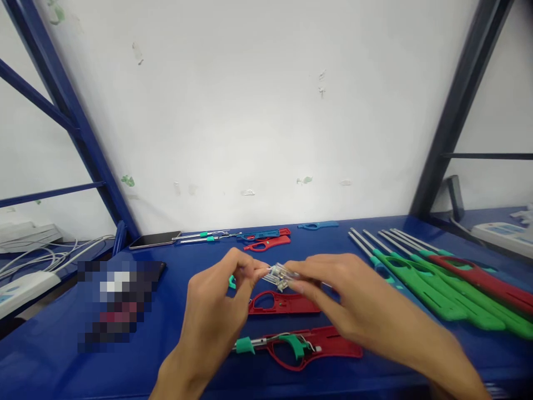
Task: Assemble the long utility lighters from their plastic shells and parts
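Both hands meet above the blue table (pixel 175 333). My right hand (pixel 353 294) pinches a clear plastic lighter fuel tank (pixel 280 271) with small metal fittings at its end. Fingertips of my left hand (pixel 219 300) are pressed together at that end, on a tiny part that they mostly hide. Just below the hands lies a red lighter handle half (pixel 297 305). Nearer to me, another red handle half (pixel 343 350) holds a green trigger (pixel 297 347), wires and a metal tube with a green collar (pixel 245 345).
At right lie several long lighters with green handles (pixel 441 294) and a red one (pixel 483 275). Toward the wall are opened blue and red handle parts (pixel 268 243), a blue handle half (pixel 318 225) and a phone (pixel 154 239). A pixelated dark item (pixel 150 283) lies at left.
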Motion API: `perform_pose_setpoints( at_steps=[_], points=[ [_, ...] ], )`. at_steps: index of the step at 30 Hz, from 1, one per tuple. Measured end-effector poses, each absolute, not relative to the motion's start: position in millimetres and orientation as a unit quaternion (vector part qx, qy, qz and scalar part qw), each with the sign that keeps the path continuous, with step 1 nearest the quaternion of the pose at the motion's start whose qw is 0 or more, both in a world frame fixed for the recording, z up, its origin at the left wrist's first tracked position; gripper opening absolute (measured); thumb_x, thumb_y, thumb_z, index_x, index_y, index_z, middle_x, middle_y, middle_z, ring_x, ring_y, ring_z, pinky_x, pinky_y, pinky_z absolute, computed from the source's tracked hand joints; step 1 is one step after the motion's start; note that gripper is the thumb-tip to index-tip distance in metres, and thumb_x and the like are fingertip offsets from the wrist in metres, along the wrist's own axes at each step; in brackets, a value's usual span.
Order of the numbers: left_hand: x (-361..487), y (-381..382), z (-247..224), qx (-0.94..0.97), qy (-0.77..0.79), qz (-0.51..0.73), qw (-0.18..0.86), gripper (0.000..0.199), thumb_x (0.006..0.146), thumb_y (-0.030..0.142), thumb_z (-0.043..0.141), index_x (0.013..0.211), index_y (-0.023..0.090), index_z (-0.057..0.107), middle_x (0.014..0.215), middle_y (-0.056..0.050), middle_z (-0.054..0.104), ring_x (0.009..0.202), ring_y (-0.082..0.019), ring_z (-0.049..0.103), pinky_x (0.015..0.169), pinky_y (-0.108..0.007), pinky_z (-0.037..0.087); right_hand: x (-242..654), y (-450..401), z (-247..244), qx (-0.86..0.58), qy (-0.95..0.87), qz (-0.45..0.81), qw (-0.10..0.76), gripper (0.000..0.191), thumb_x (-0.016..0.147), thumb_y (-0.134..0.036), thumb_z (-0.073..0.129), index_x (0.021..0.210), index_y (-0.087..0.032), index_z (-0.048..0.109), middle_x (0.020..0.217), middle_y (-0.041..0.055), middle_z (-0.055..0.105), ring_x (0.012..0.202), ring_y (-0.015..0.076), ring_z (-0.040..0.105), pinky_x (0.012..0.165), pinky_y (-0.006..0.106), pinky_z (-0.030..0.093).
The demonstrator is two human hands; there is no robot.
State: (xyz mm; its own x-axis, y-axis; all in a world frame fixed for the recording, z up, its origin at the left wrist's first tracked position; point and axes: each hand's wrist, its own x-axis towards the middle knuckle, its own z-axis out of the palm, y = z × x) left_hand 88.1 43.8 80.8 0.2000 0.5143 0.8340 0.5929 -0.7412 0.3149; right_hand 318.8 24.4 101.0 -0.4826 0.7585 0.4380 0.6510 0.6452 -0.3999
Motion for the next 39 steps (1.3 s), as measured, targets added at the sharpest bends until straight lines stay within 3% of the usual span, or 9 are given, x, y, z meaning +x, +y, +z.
perform_pose_setpoints(
  at_steps=[2, 4, 7, 11, 18, 27, 36, 39],
  points=[
    [90.6, 44.7, 80.0, -0.785, -0.396, -0.477, -0.004, 0.022, 0.096, 0.012, 0.073, 0.108, 0.029, 0.065, 0.08, 0.009, 0.079, 0.053, -0.012, 0.065, 0.051, -0.023, 0.048, 332.8, 19.5, 102.9, -0.453, -0.834, 0.056, 0.309, 0.025, 0.111, -0.039, 0.054, 0.108, -0.031, 0.077, 0.106, -0.0003, 0.083, 0.093, 0.0226, 0.076, 0.082, 0.035, 0.051],
    [95.5, 44.3, 75.3, -0.813, -0.413, -0.41, -0.04, 0.03, 0.098, 0.013, 0.071, 0.122, 0.031, 0.069, 0.086, 0.008, 0.081, 0.064, -0.015, 0.071, 0.056, -0.025, 0.05, 348.6, 15.1, 104.3, -0.498, -0.813, 0.031, 0.3, 0.025, 0.11, -0.043, 0.056, 0.113, -0.032, 0.078, 0.109, 0.0002, 0.083, 0.097, 0.0249, 0.077, 0.083, 0.037, 0.051],
    [105.9, 40.9, 64.9, -0.865, -0.4, -0.294, -0.078, 0.021, 0.101, 0.012, 0.066, 0.105, 0.029, 0.077, 0.095, 0.003, 0.08, 0.087, -0.021, 0.075, 0.074, -0.031, 0.054, 367.7, 12.5, 104.5, -0.533, -0.812, 0.049, 0.235, 0.026, 0.109, -0.045, 0.057, 0.101, -0.031, 0.077, 0.089, 0.0, 0.081, 0.078, 0.0234, 0.074, 0.068, 0.035, 0.047],
    [117.3, 35.7, 54.6, -0.888, -0.393, -0.209, -0.114, 0.024, 0.101, 0.009, 0.066, 0.088, 0.025, 0.078, 0.09, 0.001, 0.076, 0.087, -0.022, 0.069, 0.078, -0.032, 0.052, 375.9, 16.1, 101.5, -0.523, -0.832, 0.106, 0.155, 0.025, 0.109, -0.037, 0.057, 0.09, -0.029, 0.071, 0.075, -0.0013, 0.075, 0.064, 0.0204, 0.068, 0.058, 0.033, 0.04],
    [129.8, 39.7, 51.1, -0.907, -0.404, -0.094, -0.077, 0.022, 0.102, 0.014, 0.071, 0.091, 0.027, 0.085, 0.098, -0.001, 0.078, 0.099, -0.024, 0.069, 0.083, -0.033, 0.054, 371.5, 13.1, 97.9, -0.523, -0.833, 0.125, 0.135, 0.019, 0.1, -0.022, 0.064, 0.082, -0.028, 0.067, 0.072, -0.0019, 0.07, 0.059, 0.018, 0.062, 0.052, 0.029, 0.033],
    [137.8, 40.7, 53.5, -0.915, -0.402, -0.011, -0.019, 0.019, 0.104, 0.016, 0.069, 0.097, 0.023, 0.085, 0.101, -0.005, 0.08, 0.097, -0.024, 0.072, 0.084, -0.031, 0.057, 362.2, 12.0, 106.0, -0.544, -0.826, 0.146, 0.029, 0.021, 0.103, -0.026, 0.052, 0.085, -0.024, 0.06, 0.078, 0.0013, 0.066, 0.067, 0.019, 0.057, 0.056, 0.03, 0.028],
    [142.4, 31.3, 58.2, -0.922, -0.38, 0.071, 0.034, 0.024, 0.1, 0.001, 0.064, 0.114, 0.014, 0.078, 0.121, -0.014, 0.078, 0.119, -0.035, 0.072, 0.101, -0.049, 0.061, 354.9, 14.8, 104.4, -0.544, -0.826, 0.145, 0.019, 0.016, 0.098, -0.02, 0.055, 0.083, -0.024, 0.061, 0.074, 0.0012, 0.064, 0.068, 0.0192, 0.056, 0.056, 0.029, 0.025],
    [145.9, 24.9, 60.0, -0.921, -0.372, 0.09, 0.067, 0.029, 0.101, -0.001, 0.06, 0.121, 0.011, 0.075, 0.126, -0.018, 0.076, 0.123, -0.038, 0.07, 0.101, -0.052, 0.062, 355.8, 15.7, 103.7, -0.535, -0.833, 0.142, 0.021, 0.016, 0.098, -0.02, 0.056, 0.083, -0.024, 0.062, 0.073, 0.0014, 0.064, 0.069, 0.0198, 0.058, 0.056, 0.029, 0.025]
  ],
)
